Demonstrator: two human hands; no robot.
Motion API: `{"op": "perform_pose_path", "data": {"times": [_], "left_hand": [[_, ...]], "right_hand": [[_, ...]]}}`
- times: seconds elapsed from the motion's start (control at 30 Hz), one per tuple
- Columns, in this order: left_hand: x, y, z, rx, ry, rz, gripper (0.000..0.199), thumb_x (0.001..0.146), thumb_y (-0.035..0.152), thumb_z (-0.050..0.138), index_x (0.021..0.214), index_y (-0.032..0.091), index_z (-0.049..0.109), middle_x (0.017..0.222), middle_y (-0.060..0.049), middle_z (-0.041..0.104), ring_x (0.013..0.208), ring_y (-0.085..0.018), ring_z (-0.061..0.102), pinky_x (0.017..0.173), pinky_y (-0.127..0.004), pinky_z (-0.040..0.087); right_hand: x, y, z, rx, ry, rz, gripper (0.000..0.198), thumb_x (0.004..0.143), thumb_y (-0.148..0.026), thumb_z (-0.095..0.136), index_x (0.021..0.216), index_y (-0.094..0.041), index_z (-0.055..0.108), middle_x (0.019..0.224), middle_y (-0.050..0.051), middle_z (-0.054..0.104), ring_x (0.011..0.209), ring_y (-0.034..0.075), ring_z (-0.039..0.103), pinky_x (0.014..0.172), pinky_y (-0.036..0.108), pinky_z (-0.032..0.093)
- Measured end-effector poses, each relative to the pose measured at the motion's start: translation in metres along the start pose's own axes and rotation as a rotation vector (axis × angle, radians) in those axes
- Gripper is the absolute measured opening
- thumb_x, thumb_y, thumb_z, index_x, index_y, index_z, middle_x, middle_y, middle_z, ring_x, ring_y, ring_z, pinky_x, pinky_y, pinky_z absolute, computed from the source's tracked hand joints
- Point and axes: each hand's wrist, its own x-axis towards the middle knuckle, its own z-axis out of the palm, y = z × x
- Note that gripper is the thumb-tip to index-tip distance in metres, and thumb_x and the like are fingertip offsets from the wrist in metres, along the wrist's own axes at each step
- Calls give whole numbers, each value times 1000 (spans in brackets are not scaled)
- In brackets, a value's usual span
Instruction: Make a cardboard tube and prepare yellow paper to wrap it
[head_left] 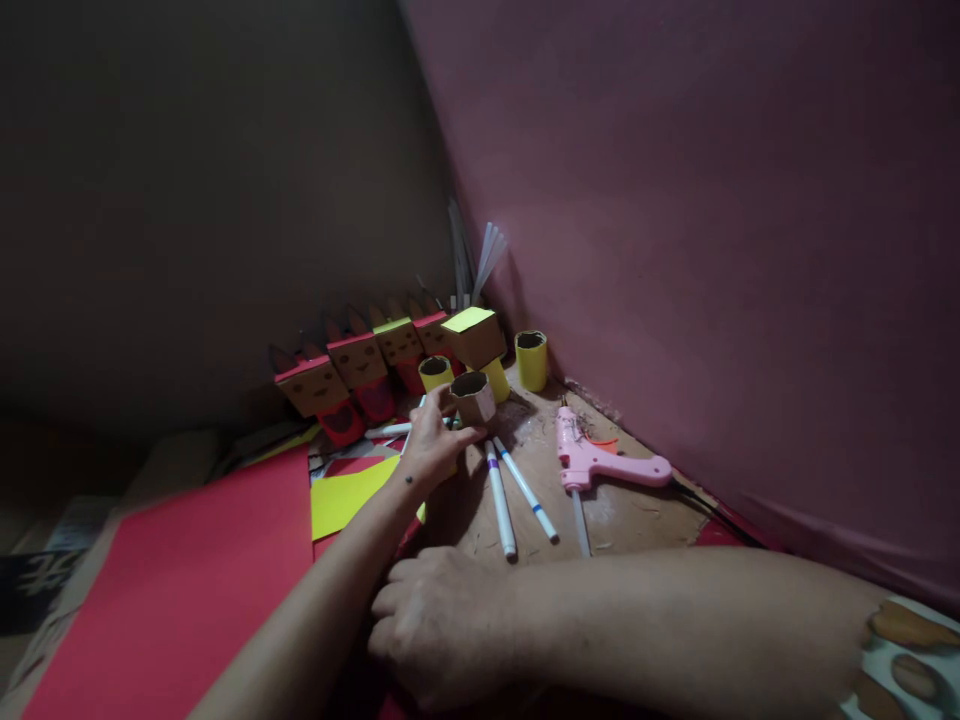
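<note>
My left hand (433, 437) reaches forward, fingers and thumb curved around the lower left side of a short brown cardboard tube (475, 404). The tube stands upright with its open end up and a pale patch on its side. Close behind it are a yellow-wrapped tube (436, 374) and a brown box with a light green top (475, 340) on a yellow base. My right hand (439, 625) is near me with curled fingers; whatever they hold, if anything, is hidden. Two white markers (501, 505) lie between the hands and the tube.
A pink glue gun (600, 462) lies at the right, its cord along the pink wall. Another yellow tube (532, 361) stands behind it. Several box-headed cardboard figures (311, 385) line the back left. Red paper (187, 580) and yellow paper (352, 495) lie left; clear glue sticks (489, 258) stand in the corner.
</note>
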Motion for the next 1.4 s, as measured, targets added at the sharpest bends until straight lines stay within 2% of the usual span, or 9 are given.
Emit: {"op": "perform_pose_path", "data": {"times": [0.2, 0.4, 0.63, 0.87, 0.97, 1.1, 1.17, 1.23, 1.4], "left_hand": [[-11, -6, -61, 270, 15, -81, 47, 69, 35, 64, 112, 14, 59, 110, -12, 65, 100, -26, 61, 87, -39, 47], [-49, -30, -119, 612, -70, -201, 51, 63, 33, 64, 111, 16, 62, 112, -14, 64, 113, -36, 50, 92, -45, 40], [-99, -49, -142, 788, -209, -275, 67, 70, 46, 59, 131, 19, 50, 123, -13, 59, 111, -37, 47, 88, -45, 38], [-110, -69, -149, 810, -137, -285, 61, 77, 41, 54, 133, 17, 46, 128, -15, 57, 114, -35, 49, 89, -41, 38], [-114, -77, -148, 785, -84, -237, 58, 80, 40, 50, 132, 14, 47, 128, -17, 57, 114, -35, 49, 89, -42, 38], [-117, -86, -151, 734, -42, -138, 54, 81, 36, 48, 129, 12, 48, 125, -16, 59, 111, -31, 53, 91, -40, 38], [-119, -89, -153, 720, -20, -102, 53, 81, 35, 48, 130, 14, 48, 124, -14, 60, 110, -29, 53, 91, -40, 38], [-121, -91, -153, 721, 3, -88, 52, 81, 34, 48, 129, 15, 49, 123, -14, 60, 109, -30, 52, 91, -41, 38], [-126, -95, -152, 742, 33, -96, 53, 82, 35, 46, 129, 13, 49, 122, -16, 60, 109, -33, 50, 87, -43, 40]], "right_hand": [[0, 1, 5, -38, 62, -24, 15, 74, -25, 58, 80, -15, 67, 82, 4, 66, 75, 19, 54, 61, 32, 41], [-2, 2, 10, -67, 102, -18, 12, 75, -18, 54, 73, -15, 65, 73, 4, 64, 66, 16, 53, 56, 29, 35], [-2, 5, -8, -90, 189, 177, 15, 80, -15, 52, 75, -16, 66, 83, 6, 65, 69, 14, 54, 57, 27, 35], [9, 40, -49, -93, 233, 501, 20, 76, -13, 57, 89, -19, 72, 93, 9, 66, 85, 19, 58, 73, 29, 43], [6, 60, -76, -193, 381, 601, 29, 84, -16, 47, 105, -15, 67, 107, 14, 59, 102, 25, 53, 84, 35, 43], [1, 94, -113, -429, 830, 914, 56, 83, -35, 54, 133, -11, 46, 123, 19, 45, 117, 35, 41, 93, 44, 40], [1, 114, -126, -397, 789, 1034, 75, 79, -46, 57, 143, -14, 32, 129, 20, 39, 119, 38, 39, 95, 47, 39], [3, 132, -134, -347, 590, 1032, 79, 80, -47, 55, 147, -18, 25, 136, 18, 35, 121, 37, 41, 96, 46, 40], [6, 154, -140, -345, 400, 928, 56, 76, -41, 60, 129, -24, 55, 128, 10, 50, 115, 27, 51, 95, 34, 43]]}}
